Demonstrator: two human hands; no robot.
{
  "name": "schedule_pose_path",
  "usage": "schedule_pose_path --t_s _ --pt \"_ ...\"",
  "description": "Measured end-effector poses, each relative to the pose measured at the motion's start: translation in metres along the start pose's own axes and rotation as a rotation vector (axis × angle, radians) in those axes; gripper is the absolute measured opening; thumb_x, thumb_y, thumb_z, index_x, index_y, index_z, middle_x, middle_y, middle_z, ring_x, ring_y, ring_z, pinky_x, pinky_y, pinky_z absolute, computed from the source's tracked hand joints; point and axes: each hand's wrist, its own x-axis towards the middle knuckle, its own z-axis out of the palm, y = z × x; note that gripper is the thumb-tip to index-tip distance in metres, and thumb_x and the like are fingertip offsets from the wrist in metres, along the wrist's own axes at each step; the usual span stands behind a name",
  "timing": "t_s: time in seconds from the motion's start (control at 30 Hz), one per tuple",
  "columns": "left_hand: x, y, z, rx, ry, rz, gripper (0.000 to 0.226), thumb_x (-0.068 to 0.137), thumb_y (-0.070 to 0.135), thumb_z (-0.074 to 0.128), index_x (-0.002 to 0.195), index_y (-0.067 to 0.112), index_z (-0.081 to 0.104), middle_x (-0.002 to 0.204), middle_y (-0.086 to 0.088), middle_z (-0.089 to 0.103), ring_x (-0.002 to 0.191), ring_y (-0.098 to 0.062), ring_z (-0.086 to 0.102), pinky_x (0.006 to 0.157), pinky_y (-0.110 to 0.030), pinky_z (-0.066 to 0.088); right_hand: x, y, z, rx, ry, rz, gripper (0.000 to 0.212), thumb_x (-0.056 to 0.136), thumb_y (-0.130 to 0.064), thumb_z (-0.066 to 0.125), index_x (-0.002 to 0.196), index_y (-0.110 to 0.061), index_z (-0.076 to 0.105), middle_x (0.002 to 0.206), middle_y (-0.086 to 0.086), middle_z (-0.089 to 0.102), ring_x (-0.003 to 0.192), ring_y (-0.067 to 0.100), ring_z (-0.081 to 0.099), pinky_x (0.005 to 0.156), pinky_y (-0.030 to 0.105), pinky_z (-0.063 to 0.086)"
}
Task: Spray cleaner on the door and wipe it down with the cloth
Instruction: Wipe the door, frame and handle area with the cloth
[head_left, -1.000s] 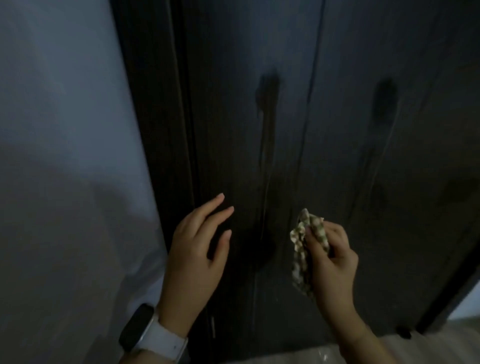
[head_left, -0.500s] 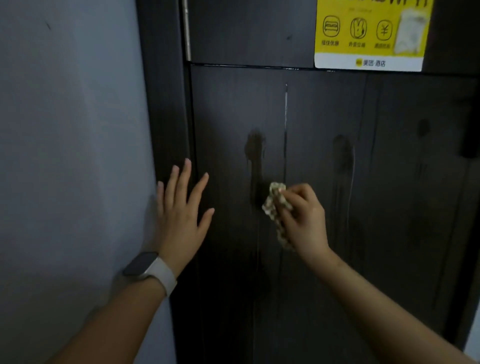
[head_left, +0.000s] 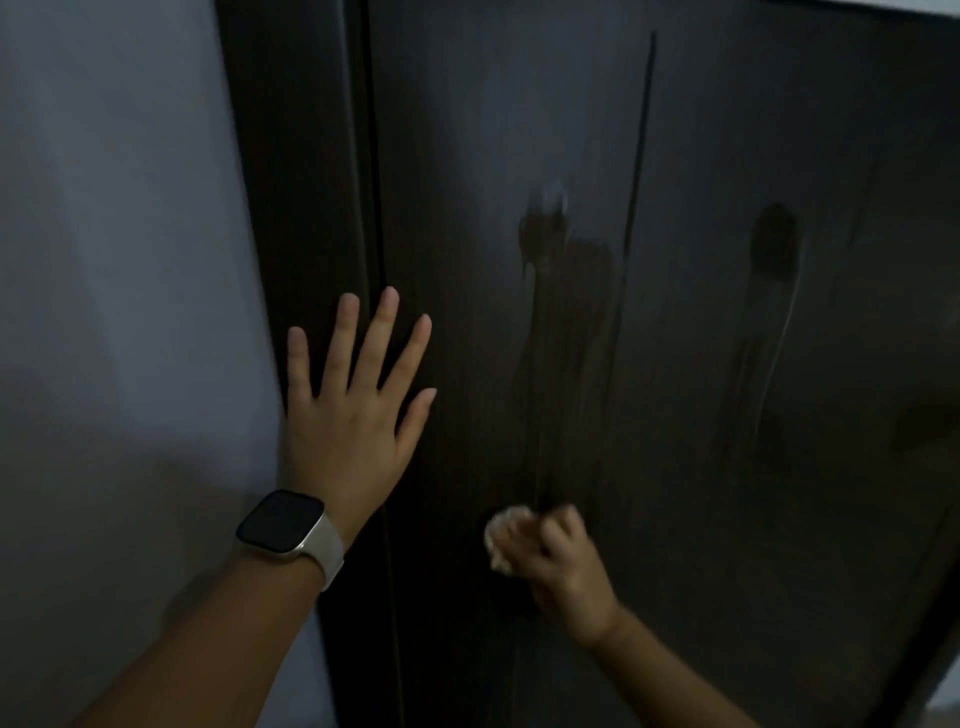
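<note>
Big dark door (head_left: 727, 467), tall and flat, filling most of the view, with a dark door frame (head_left: 291, 208) and a pale wall (head_left: 114, 260) off to the left of the grip.

Wet spray marks on the door, all above the grip. One dark wet patch (head_left: 543, 234) straight up from the cloth, with long thin drips (head_left: 535, 389) running down from it and ending just above the cloth. A second wet patch (head_left: 774, 244) up and to the right, well apart from the grip, with its own drip line hanging below. Long lines, all going up and down. So, most likely, next wipe goes up along the near drips, then across to the right.

Left hand (head_left: 353, 421) up and to the left of the grip, fingers straight and spread, flat on the door edge and frame, holding nothing. Looks like a steadying push. Watch (head_left: 285, 525) with a pale strap on that wrist.

Right hand (head_left: 566, 561) low on the door, fingers curled tight round a small bunched cloth (head_left: 506, 535), a bit blurred. Cloth poking out on the left side of the fist, seemingly pressed on the door. Nearer hand to the wet streaks, by far.

No spray bottle in sight.
</note>
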Motion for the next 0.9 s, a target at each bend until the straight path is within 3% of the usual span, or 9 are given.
schedule_pose_path --t_s 0.17,0.23,0.37,0.43,0.53,0.63,0.7,0.83,0.9 --pt "0.000 0.000 0.001 0.013 0.006 0.016 0.063 0.100 0.049 0.028 0.155 0.027 0.009 0.163 -0.007 -0.001 0.148 -0.029 -0.011 0.115 -0.057 -0.005 -0.018 -0.002 0.002 0.002 -0.108 -0.076 0.026 0.104 -0.027 0.041 0.123 -0.020 0.057 0.098 -0.004 0.043 0.077 0.016 0.040 0.058 0.028 0.037" --pt "-0.001 0.000 0.000 0.010 0.012 0.018 0.062 0.101 0.049 0.027 0.155 0.026 0.009 0.163 -0.007 -0.001 0.148 -0.030 -0.009 0.115 -0.057 -0.005 0.027 0.015 -0.020 -0.010 -0.007 -0.086 0.024 0.101 -0.020 0.046 0.119 -0.016 0.062 0.097 0.000 0.047 0.076 0.021 0.042 0.064 0.029 0.030" --pt "-0.002 0.000 0.000 -0.002 0.027 0.014 0.061 0.102 0.049 0.026 0.155 0.026 0.007 0.163 -0.006 -0.001 0.148 -0.030 -0.008 0.115 -0.057 -0.006 0.119 0.058 -0.062 -0.114 0.293 0.162 0.030 0.092 -0.005 0.051 0.117 -0.014 0.066 0.085 0.016 0.055 0.079 0.031 0.048 0.073 0.025 0.028" --pt "-0.001 0.001 0.001 -0.015 0.029 0.012 0.061 0.102 0.049 0.027 0.155 0.026 0.008 0.163 -0.006 0.000 0.148 -0.030 -0.006 0.115 -0.058 -0.005 0.121 0.057 -0.059 -0.129 0.332 0.228 0.033 0.092 -0.005 0.049 0.120 -0.015 0.063 0.089 0.016 0.053 0.084 0.029 0.044 0.077 0.023 0.028" --pt "-0.002 0.002 0.000 -0.015 0.026 0.013 0.060 0.102 0.049 0.026 0.155 0.027 0.007 0.163 -0.006 0.000 0.148 -0.031 -0.007 0.115 -0.058 -0.005 0.047 0.031 -0.024 -0.097 0.151 0.041 0.023 0.101 -0.020 0.044 0.121 -0.016 0.055 0.098 0.007 0.050 0.081 0.023 0.041 0.071 0.027 0.029" --pt "-0.002 0.001 -0.002 -0.018 0.017 0.016 0.061 0.102 0.049 0.025 0.155 0.027 0.005 0.163 -0.007 -0.001 0.148 -0.031 -0.008 0.114 -0.057 -0.008 -0.041 0.009 0.001 -0.030 -0.243 -0.009 0.044 0.102 -0.045 0.036 0.116 -0.015 0.065 0.105 -0.004 0.045 0.084 0.019 0.043 0.068 0.033 0.047" --pt "-0.001 0.001 -0.004 -0.023 0.008 0.019 0.061 0.102 0.049 0.025 0.155 0.027 0.005 0.163 -0.007 -0.001 0.148 -0.031 -0.008 0.114 -0.057 -0.008 -0.057 0.011 0.001 -0.052 -0.327 -0.128 0.031 0.100 -0.033 0.044 0.114 -0.017 0.066 0.102 -0.003 0.044 0.082 0.016 0.041 0.056 0.029 0.047" --pt "-0.002 0.001 -0.004 -0.032 0.010 0.016 0.062 0.101 0.048 0.028 0.155 0.026 0.007 0.163 -0.007 0.000 0.147 -0.031 -0.007 0.114 -0.057 -0.006 0.030 0.034 -0.032 -0.068 -0.071 -0.173 0.025 0.098 -0.020 0.050 0.115 -0.012 0.067 0.099 0.001 0.044 0.078 0.021 0.040 0.064 0.029 0.036" --pt "-0.002 0.001 -0.004 -0.032 0.016 0.016 0.062 0.101 0.048 0.028 0.155 0.026 0.006 0.163 -0.007 -0.001 0.147 -0.030 -0.008 0.114 -0.057 -0.007 0.085 0.050 -0.051 -0.140 0.126 -0.030 0.027 0.095 -0.010 0.052 0.121 -0.012 0.060 0.094 0.007 0.045 0.078 0.025 0.040 0.069 0.028 0.028"
